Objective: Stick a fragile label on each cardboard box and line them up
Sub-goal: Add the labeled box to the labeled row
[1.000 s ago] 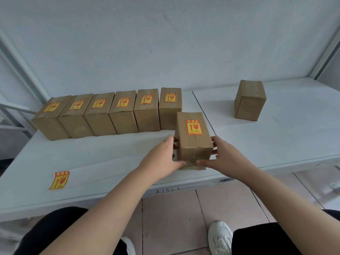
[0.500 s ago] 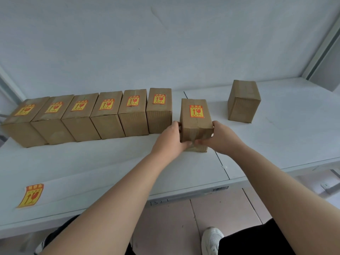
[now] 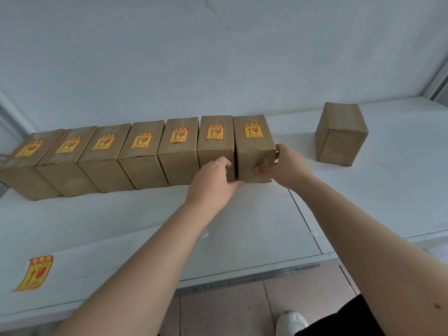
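Several brown cardboard boxes with yellow-red fragile labels stand in a row (image 3: pixel 143 154) along the back of the white table (image 3: pixel 121 226). The labelled box at the row's right end (image 3: pixel 253 146) stands flush against its neighbour. My left hand (image 3: pixel 213 183) grips its lower left front, thumb underneath at the front edge. Around its right side curl the fingers of my right hand (image 3: pixel 283 166). An unlabelled box (image 3: pixel 340 134) stands apart to the right. A loose fragile label (image 3: pixel 35 272) lies at the table's front left.
A grey wall rises right behind the boxes. The table's front edge runs across the lower view, with a tiled floor and a white shoe (image 3: pixel 291 322) below it. A seam (image 3: pixel 303 214) divides the two tabletops.
Both hands have carried the labelled box back and left, from the table's front to the right end of the row, where it now touches the neighbouring box.
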